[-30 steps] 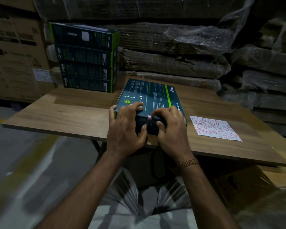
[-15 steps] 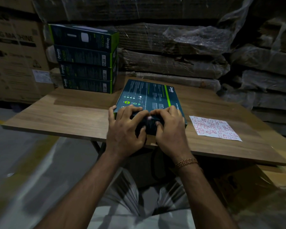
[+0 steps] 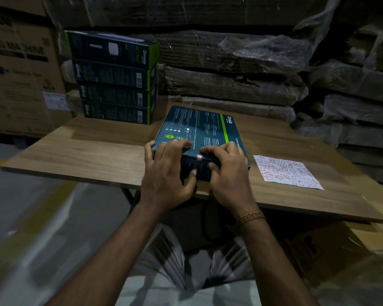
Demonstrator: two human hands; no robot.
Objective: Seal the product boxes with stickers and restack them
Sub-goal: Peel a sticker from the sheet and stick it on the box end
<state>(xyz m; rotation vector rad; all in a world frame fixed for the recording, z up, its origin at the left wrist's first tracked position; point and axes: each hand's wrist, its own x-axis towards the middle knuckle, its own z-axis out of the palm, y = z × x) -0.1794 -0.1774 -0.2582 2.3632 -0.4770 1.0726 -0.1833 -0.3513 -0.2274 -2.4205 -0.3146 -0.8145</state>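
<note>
Head view | our left hand (image 3: 164, 173) and right hand (image 3: 228, 173) grip product box (image 3: 199, 131) near edge | sticker (image 3: 200, 157) on seam | sticker sheet (image 3: 285, 171) just right

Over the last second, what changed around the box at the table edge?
Little. Half a second ago the fingers of both hands closed over the small pink sticker on the box's near edge; now they have parted and it shows again. Left hand and right hand still hold the box there. The stack of boxes, sticker sheet and table are unchanged.
</note>
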